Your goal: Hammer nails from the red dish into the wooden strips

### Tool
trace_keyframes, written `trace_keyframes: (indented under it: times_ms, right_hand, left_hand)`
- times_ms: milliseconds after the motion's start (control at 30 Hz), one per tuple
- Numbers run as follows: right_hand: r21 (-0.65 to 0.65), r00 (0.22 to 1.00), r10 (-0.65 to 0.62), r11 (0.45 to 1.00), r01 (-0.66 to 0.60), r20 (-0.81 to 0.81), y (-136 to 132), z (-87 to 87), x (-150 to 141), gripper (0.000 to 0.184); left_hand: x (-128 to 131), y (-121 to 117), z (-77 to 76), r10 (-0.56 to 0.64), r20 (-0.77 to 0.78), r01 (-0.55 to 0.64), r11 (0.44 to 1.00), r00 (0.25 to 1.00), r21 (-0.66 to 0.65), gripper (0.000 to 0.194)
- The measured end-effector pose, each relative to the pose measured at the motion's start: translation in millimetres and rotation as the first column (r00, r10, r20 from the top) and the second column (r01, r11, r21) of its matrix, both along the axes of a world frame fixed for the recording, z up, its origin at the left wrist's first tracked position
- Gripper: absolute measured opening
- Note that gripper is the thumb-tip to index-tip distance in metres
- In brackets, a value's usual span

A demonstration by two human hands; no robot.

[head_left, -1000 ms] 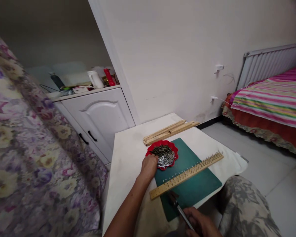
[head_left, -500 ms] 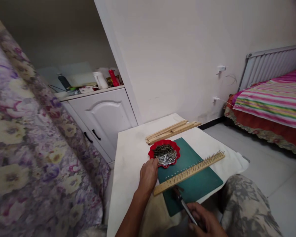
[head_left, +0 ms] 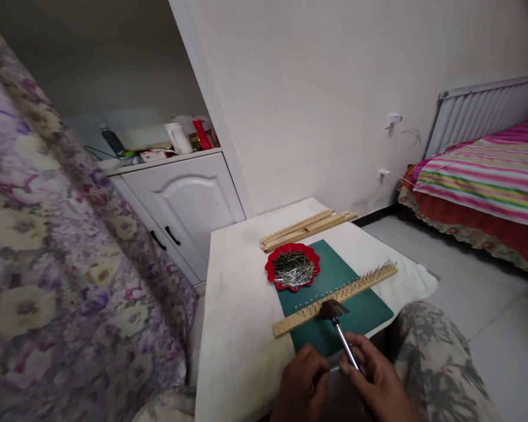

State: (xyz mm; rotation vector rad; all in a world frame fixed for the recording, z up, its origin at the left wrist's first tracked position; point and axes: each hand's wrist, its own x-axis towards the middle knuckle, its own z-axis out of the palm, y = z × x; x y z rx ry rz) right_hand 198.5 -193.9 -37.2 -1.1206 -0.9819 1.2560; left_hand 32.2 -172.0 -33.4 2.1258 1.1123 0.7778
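Observation:
A wooden strip [head_left: 334,298] studded with a row of nails lies slantwise on a green cutting mat [head_left: 334,293]. My right hand [head_left: 378,384] is closed round the metal handle of a small hammer [head_left: 335,321], whose head sits over the strip's near part. My left hand [head_left: 300,391] is at the table's near edge beside the right one, fingers curled as in a pinch; what they hold, if anything, is too small to make out. A red scalloped dish [head_left: 293,266] full of loose nails stands on the mat's far corner.
Several plain wooden strips [head_left: 305,228] lie at the back of the white table [head_left: 237,328]. A flowered sofa [head_left: 48,246] is on the left, a white cabinet [head_left: 180,199] behind, a striped bed [head_left: 484,187] at right. My knee [head_left: 440,357] is under the table's right corner.
My left hand has drawn back from the red dish to the table's near edge beside my right hand. The hammer head has risen over the nailed strip.

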Motion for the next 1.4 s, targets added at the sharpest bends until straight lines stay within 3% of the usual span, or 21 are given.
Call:
trace_keyframes:
  times_ms: [67,133,267,400,500,667,833,900,1100,1400]
  right_hand:
    - [-0.013,0.999,0.0,1.0,0.0,-0.036,-2.0,1.4,-0.1,0.029]
    - [-0.025,0.998,-0.028,0.999,0.027,-0.061,-3.7,3.0,-0.4,0.031]
    - [-0.054,0.995,-0.068,0.997,0.064,-0.078,-5.6,5.6,-0.8,0.04]
    - [-0.041,0.996,-0.034,0.999,0.03,-0.088,-7.2,6.9,-2.1,0.04]
    - [-0.028,0.995,-0.007,1.0,0.004,-0.1,-7.9,7.1,-4.4,0.036]
    - [-0.033,0.997,0.009,0.999,-0.012,-0.076,-7.8,5.0,-6.2,0.031]
    - [-0.059,0.999,-0.038,0.998,0.038,0.007,-7.2,1.3,-1.0,0.037]
    - [-0.05,0.999,-0.042,0.998,0.043,0.023,-6.9,-0.4,1.3,0.035]
    - [-0.037,0.998,-0.04,0.998,0.041,0.038,-6.0,-1.9,3.1,0.03]
    - [-0.026,1.0,-0.008,1.0,0.008,0.006,-4.9,-9.1,4.1,0.026]
  left_hand:
    - [2.1,-1.6,-4.1,0.046,0.071,-0.043,0.998,0.996,-0.047,0.01]
    - [5.7,-3.1,-8.8,0.128,0.203,-0.092,0.98,0.971,-0.178,0.005]
    - [17.5,-7.3,-20.2,0.318,0.487,-0.015,0.849,0.814,-0.529,0.018]
    - [29.5,-11.5,-27.5,0.439,0.615,0.001,0.814,0.655,-0.581,0.017]
    - [33.5,-14.6,-29.9,0.458,0.653,-0.002,0.82,0.602,-0.573,0.016]
    - [24.0,-11.2,-26.0,0.372,0.626,-0.073,0.89,0.686,-0.45,0.017]
    - [1.2,18.7,-6.8,0.461,0.433,-0.384,0.887,0.775,-0.257,0.014]
    - [-5.3,32.8,-1.7,0.46,0.347,-0.44,0.887,0.817,-0.139,0.014]
    - [-9.1,53.9,-10.6,0.448,0.199,-0.466,0.883,0.872,0.052,0.016]
    - [-7.4,57.0,-11.9,0.453,0.125,-0.466,0.879,0.882,0.101,0.018]
